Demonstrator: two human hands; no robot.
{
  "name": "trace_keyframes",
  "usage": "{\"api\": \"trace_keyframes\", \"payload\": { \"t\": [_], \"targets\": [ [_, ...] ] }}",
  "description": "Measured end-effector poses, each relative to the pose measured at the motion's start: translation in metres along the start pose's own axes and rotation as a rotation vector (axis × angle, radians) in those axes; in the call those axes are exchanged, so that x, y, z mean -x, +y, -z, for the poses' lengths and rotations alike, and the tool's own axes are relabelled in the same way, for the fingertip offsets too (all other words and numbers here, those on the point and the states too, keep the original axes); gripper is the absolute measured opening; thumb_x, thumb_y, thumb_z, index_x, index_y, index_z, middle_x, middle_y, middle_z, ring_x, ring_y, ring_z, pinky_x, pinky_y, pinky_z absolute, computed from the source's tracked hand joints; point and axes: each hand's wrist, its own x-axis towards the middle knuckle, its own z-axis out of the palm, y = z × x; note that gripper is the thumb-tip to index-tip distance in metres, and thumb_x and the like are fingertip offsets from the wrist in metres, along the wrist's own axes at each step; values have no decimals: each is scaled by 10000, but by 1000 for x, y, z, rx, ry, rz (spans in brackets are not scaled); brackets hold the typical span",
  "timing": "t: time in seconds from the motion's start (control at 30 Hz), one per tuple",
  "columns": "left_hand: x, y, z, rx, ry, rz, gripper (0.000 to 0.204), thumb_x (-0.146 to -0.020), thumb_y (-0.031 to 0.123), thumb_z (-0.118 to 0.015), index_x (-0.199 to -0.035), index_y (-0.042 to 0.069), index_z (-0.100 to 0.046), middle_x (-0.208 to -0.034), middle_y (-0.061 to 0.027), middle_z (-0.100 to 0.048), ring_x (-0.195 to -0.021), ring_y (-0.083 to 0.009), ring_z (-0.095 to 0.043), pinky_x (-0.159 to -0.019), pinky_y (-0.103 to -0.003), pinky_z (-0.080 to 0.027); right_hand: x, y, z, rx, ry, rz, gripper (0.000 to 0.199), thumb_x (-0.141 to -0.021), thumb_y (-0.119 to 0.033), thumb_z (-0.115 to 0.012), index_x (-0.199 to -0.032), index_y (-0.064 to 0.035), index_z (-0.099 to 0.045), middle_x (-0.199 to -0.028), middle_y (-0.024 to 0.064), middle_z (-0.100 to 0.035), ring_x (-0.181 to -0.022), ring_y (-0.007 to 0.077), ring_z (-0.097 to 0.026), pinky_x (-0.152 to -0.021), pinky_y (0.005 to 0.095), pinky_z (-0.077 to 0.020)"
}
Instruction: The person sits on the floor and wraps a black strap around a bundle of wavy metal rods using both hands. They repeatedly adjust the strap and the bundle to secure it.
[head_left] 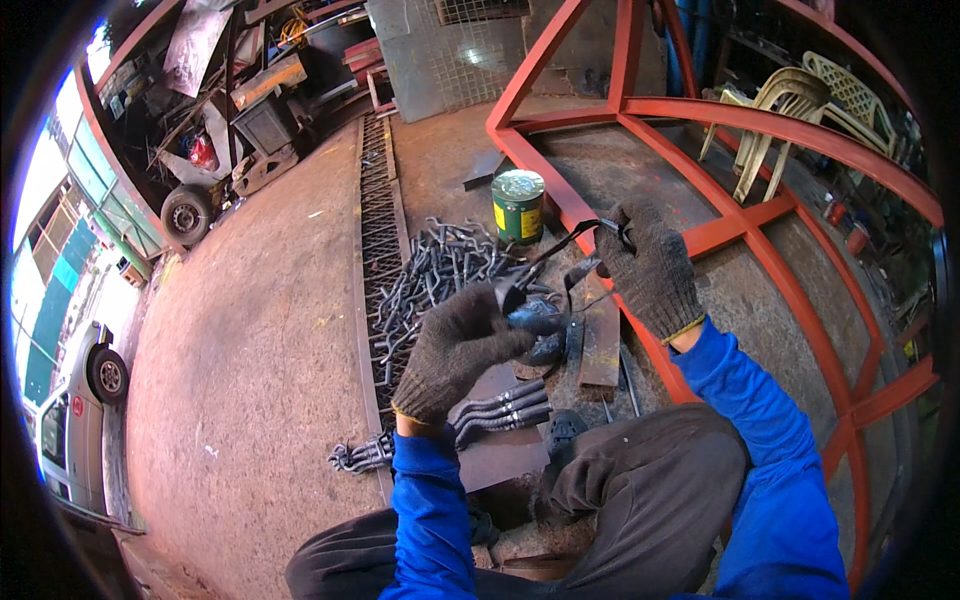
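A thin black strip (552,254), perhaps a strap or band, runs between my two gloved hands. My right hand (643,262), in a dark knitted glove, is closed on its upper end. The lower end meets the fingertips of my left hand (452,352), which looks pinched on it. Another dark loop hangs beside the strip. Beneath the hands lies a dark bluish rounded object (540,335) that I cannot make out. A bundle of bent metal rods (505,408) rests on a dark flat plate (515,455) below my left hand.
Many loose bent rods (440,265) are heaped over a long floor grating (376,190). Beyond them stands a green can (518,205). A red-brown steel frame (755,235) fills the right side, with plastic chairs (785,105) behind. A flat metal bar (600,345) lies by my knee.
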Motion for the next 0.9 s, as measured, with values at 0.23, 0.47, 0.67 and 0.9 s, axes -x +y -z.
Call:
{"api": "trace_keyframes", "payload": {
  "t": [0.23, 0.47, 0.67, 0.9],
  "targets": [
    [-11, -17, -16, 148, 210, -113, 383, -834, 44, -767, -1152, 15, -556, -1015, -73, -620, -894, -132, -619, -784, -280, -525, -1, -10, 4, -106, -50, -109, 144, -932, -121, -639, -995, -28, -549, -710, 142, -635, -649, 242, -685, -567, 370, -489],
    [-13, -30, -28, -389, 702, -199, 211, -838, 20, -673, -1029, 3, -584, -946, -116, -608, -852, -215, -638, -763, -343, -515, -1, -7, -1, -106, 11, -74, 194, -873, -141, -691, -987, -63, -554, -729, 132, -625, -669, 304, -659, -605, 400, -505],
    [-17, -39, -32, -770, 1059, -347, 196, -825, -35, -615, -1014, 12, -594, -925, -87, -619, -856, -187, -630, -757, -336, -528, 2, 0, -7, -113, -39, -27, 181, -877, -116, -681, -995, -53, -558, -807, 148, -627, -741, 281, -666, -636, 379, -509],
    [-18, -31, -18, 148, 862, -67, 131, -921, 128, -642, -928, 9, -585, -742, -76, -606, -544, -163, -575, -494, -297, -477, 10, -10, -11, -84, -78, 23, 220, -877, -149, -690, -1037, -85, -553, -791, 155, -652, -712, 311, -684, -581, 414, -506]
  ]
}}
